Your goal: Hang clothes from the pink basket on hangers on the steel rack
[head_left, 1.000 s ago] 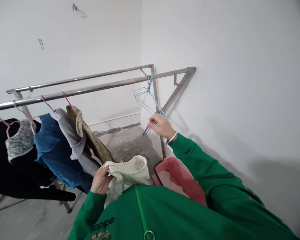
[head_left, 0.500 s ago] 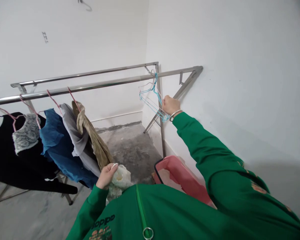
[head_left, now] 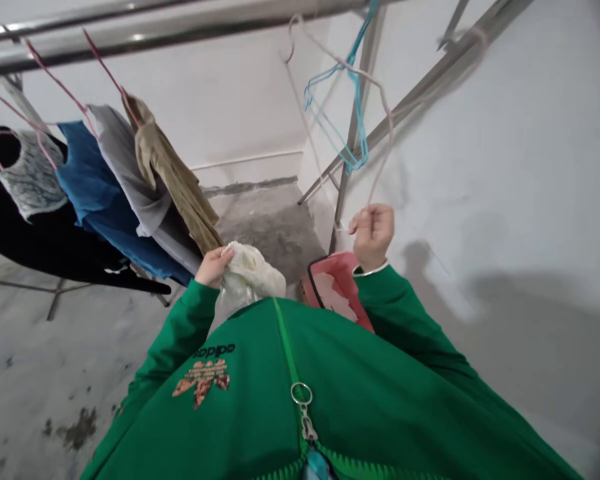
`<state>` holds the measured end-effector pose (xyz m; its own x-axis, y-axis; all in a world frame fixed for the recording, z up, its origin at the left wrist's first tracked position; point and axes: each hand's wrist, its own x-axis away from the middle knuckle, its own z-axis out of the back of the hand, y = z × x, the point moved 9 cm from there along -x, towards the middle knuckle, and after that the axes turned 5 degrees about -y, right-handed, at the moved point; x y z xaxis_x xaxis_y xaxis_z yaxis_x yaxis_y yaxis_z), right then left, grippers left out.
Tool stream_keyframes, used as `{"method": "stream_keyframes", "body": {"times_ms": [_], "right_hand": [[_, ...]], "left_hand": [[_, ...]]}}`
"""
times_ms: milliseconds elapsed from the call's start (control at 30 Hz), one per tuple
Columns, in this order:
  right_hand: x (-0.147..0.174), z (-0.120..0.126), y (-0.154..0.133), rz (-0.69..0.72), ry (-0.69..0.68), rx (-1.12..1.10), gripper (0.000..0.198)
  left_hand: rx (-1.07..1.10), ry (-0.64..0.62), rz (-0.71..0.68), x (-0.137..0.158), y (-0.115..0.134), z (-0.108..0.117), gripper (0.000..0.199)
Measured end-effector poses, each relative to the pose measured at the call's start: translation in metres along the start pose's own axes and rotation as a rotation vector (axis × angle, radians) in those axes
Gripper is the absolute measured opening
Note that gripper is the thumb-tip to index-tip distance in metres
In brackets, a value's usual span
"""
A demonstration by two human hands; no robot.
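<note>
My left hand (head_left: 213, 267) pinches the edge of a whitish, thin garment (head_left: 253, 270) that is bunched up and hangs down in front of my jacket. My right hand (head_left: 375, 233) is closed on the lower end of a pale pink wire hanger (head_left: 391, 127). This hanger is off the rail and tilted, with its hook toward the upper left, and no clothing is on it. Behind it, several light blue wire hangers (head_left: 359, 113) hang bare from the rack.
A metal rack rail (head_left: 190, 35) crosses the top. On its left hang a tan garment (head_left: 165, 160), a grey one (head_left: 117, 153), a blue one (head_left: 90, 180) and a black one (head_left: 40, 247). A pink basket (head_left: 347, 267) stands on the floor near the white wall (head_left: 545, 167).
My right hand has come down and toward me from the rack, bringing the pale pink hanger away from the blue ones. The view has tilted downward. My left hand still holds the whitish garment.
</note>
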<state>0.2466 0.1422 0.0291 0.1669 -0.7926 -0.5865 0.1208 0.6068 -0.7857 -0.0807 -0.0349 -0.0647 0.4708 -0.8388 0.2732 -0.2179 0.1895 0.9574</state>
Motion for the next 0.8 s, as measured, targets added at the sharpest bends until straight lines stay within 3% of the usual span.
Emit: {"method": "stream_keyframes", "body": {"times_ms": [100,233,300,433,533,633,800], "right_hand": [[0.035,-0.027,0.003,-0.125,-0.099,-0.175,0.039],[0.052,-0.047,0.001,-0.327,-0.249,-0.335,0.041],[0.062,-0.043,-0.007,-0.4,-0.38,-0.38,0.04],[0.088,-0.009,-0.022,-0.489,-0.545,-0.393,0.037],[0.109,0.009,-0.028,-0.567,-0.674,-0.415,0.038],[0.131,0.007,-0.037,-0.651,-0.83,-0.492,0.039],[0.156,-0.018,-0.052,-0.726,-1.009,-0.641,0.043]], "left_hand": [[-0.002,0.013,-0.001,-0.007,-0.004,-0.001,0.048],[-0.047,0.026,-0.066,-0.019,-0.005,-0.007,0.039],[-0.179,0.08,-0.119,-0.025,-0.001,-0.004,0.032],[-0.651,0.195,-0.226,-0.033,0.018,0.006,0.024],[-0.929,0.222,-0.199,-0.034,0.028,0.008,0.021],[-1.076,0.225,-0.166,-0.032,0.034,0.007,0.019],[-1.183,0.184,-0.167,-0.03,0.039,-0.002,0.018]]}}
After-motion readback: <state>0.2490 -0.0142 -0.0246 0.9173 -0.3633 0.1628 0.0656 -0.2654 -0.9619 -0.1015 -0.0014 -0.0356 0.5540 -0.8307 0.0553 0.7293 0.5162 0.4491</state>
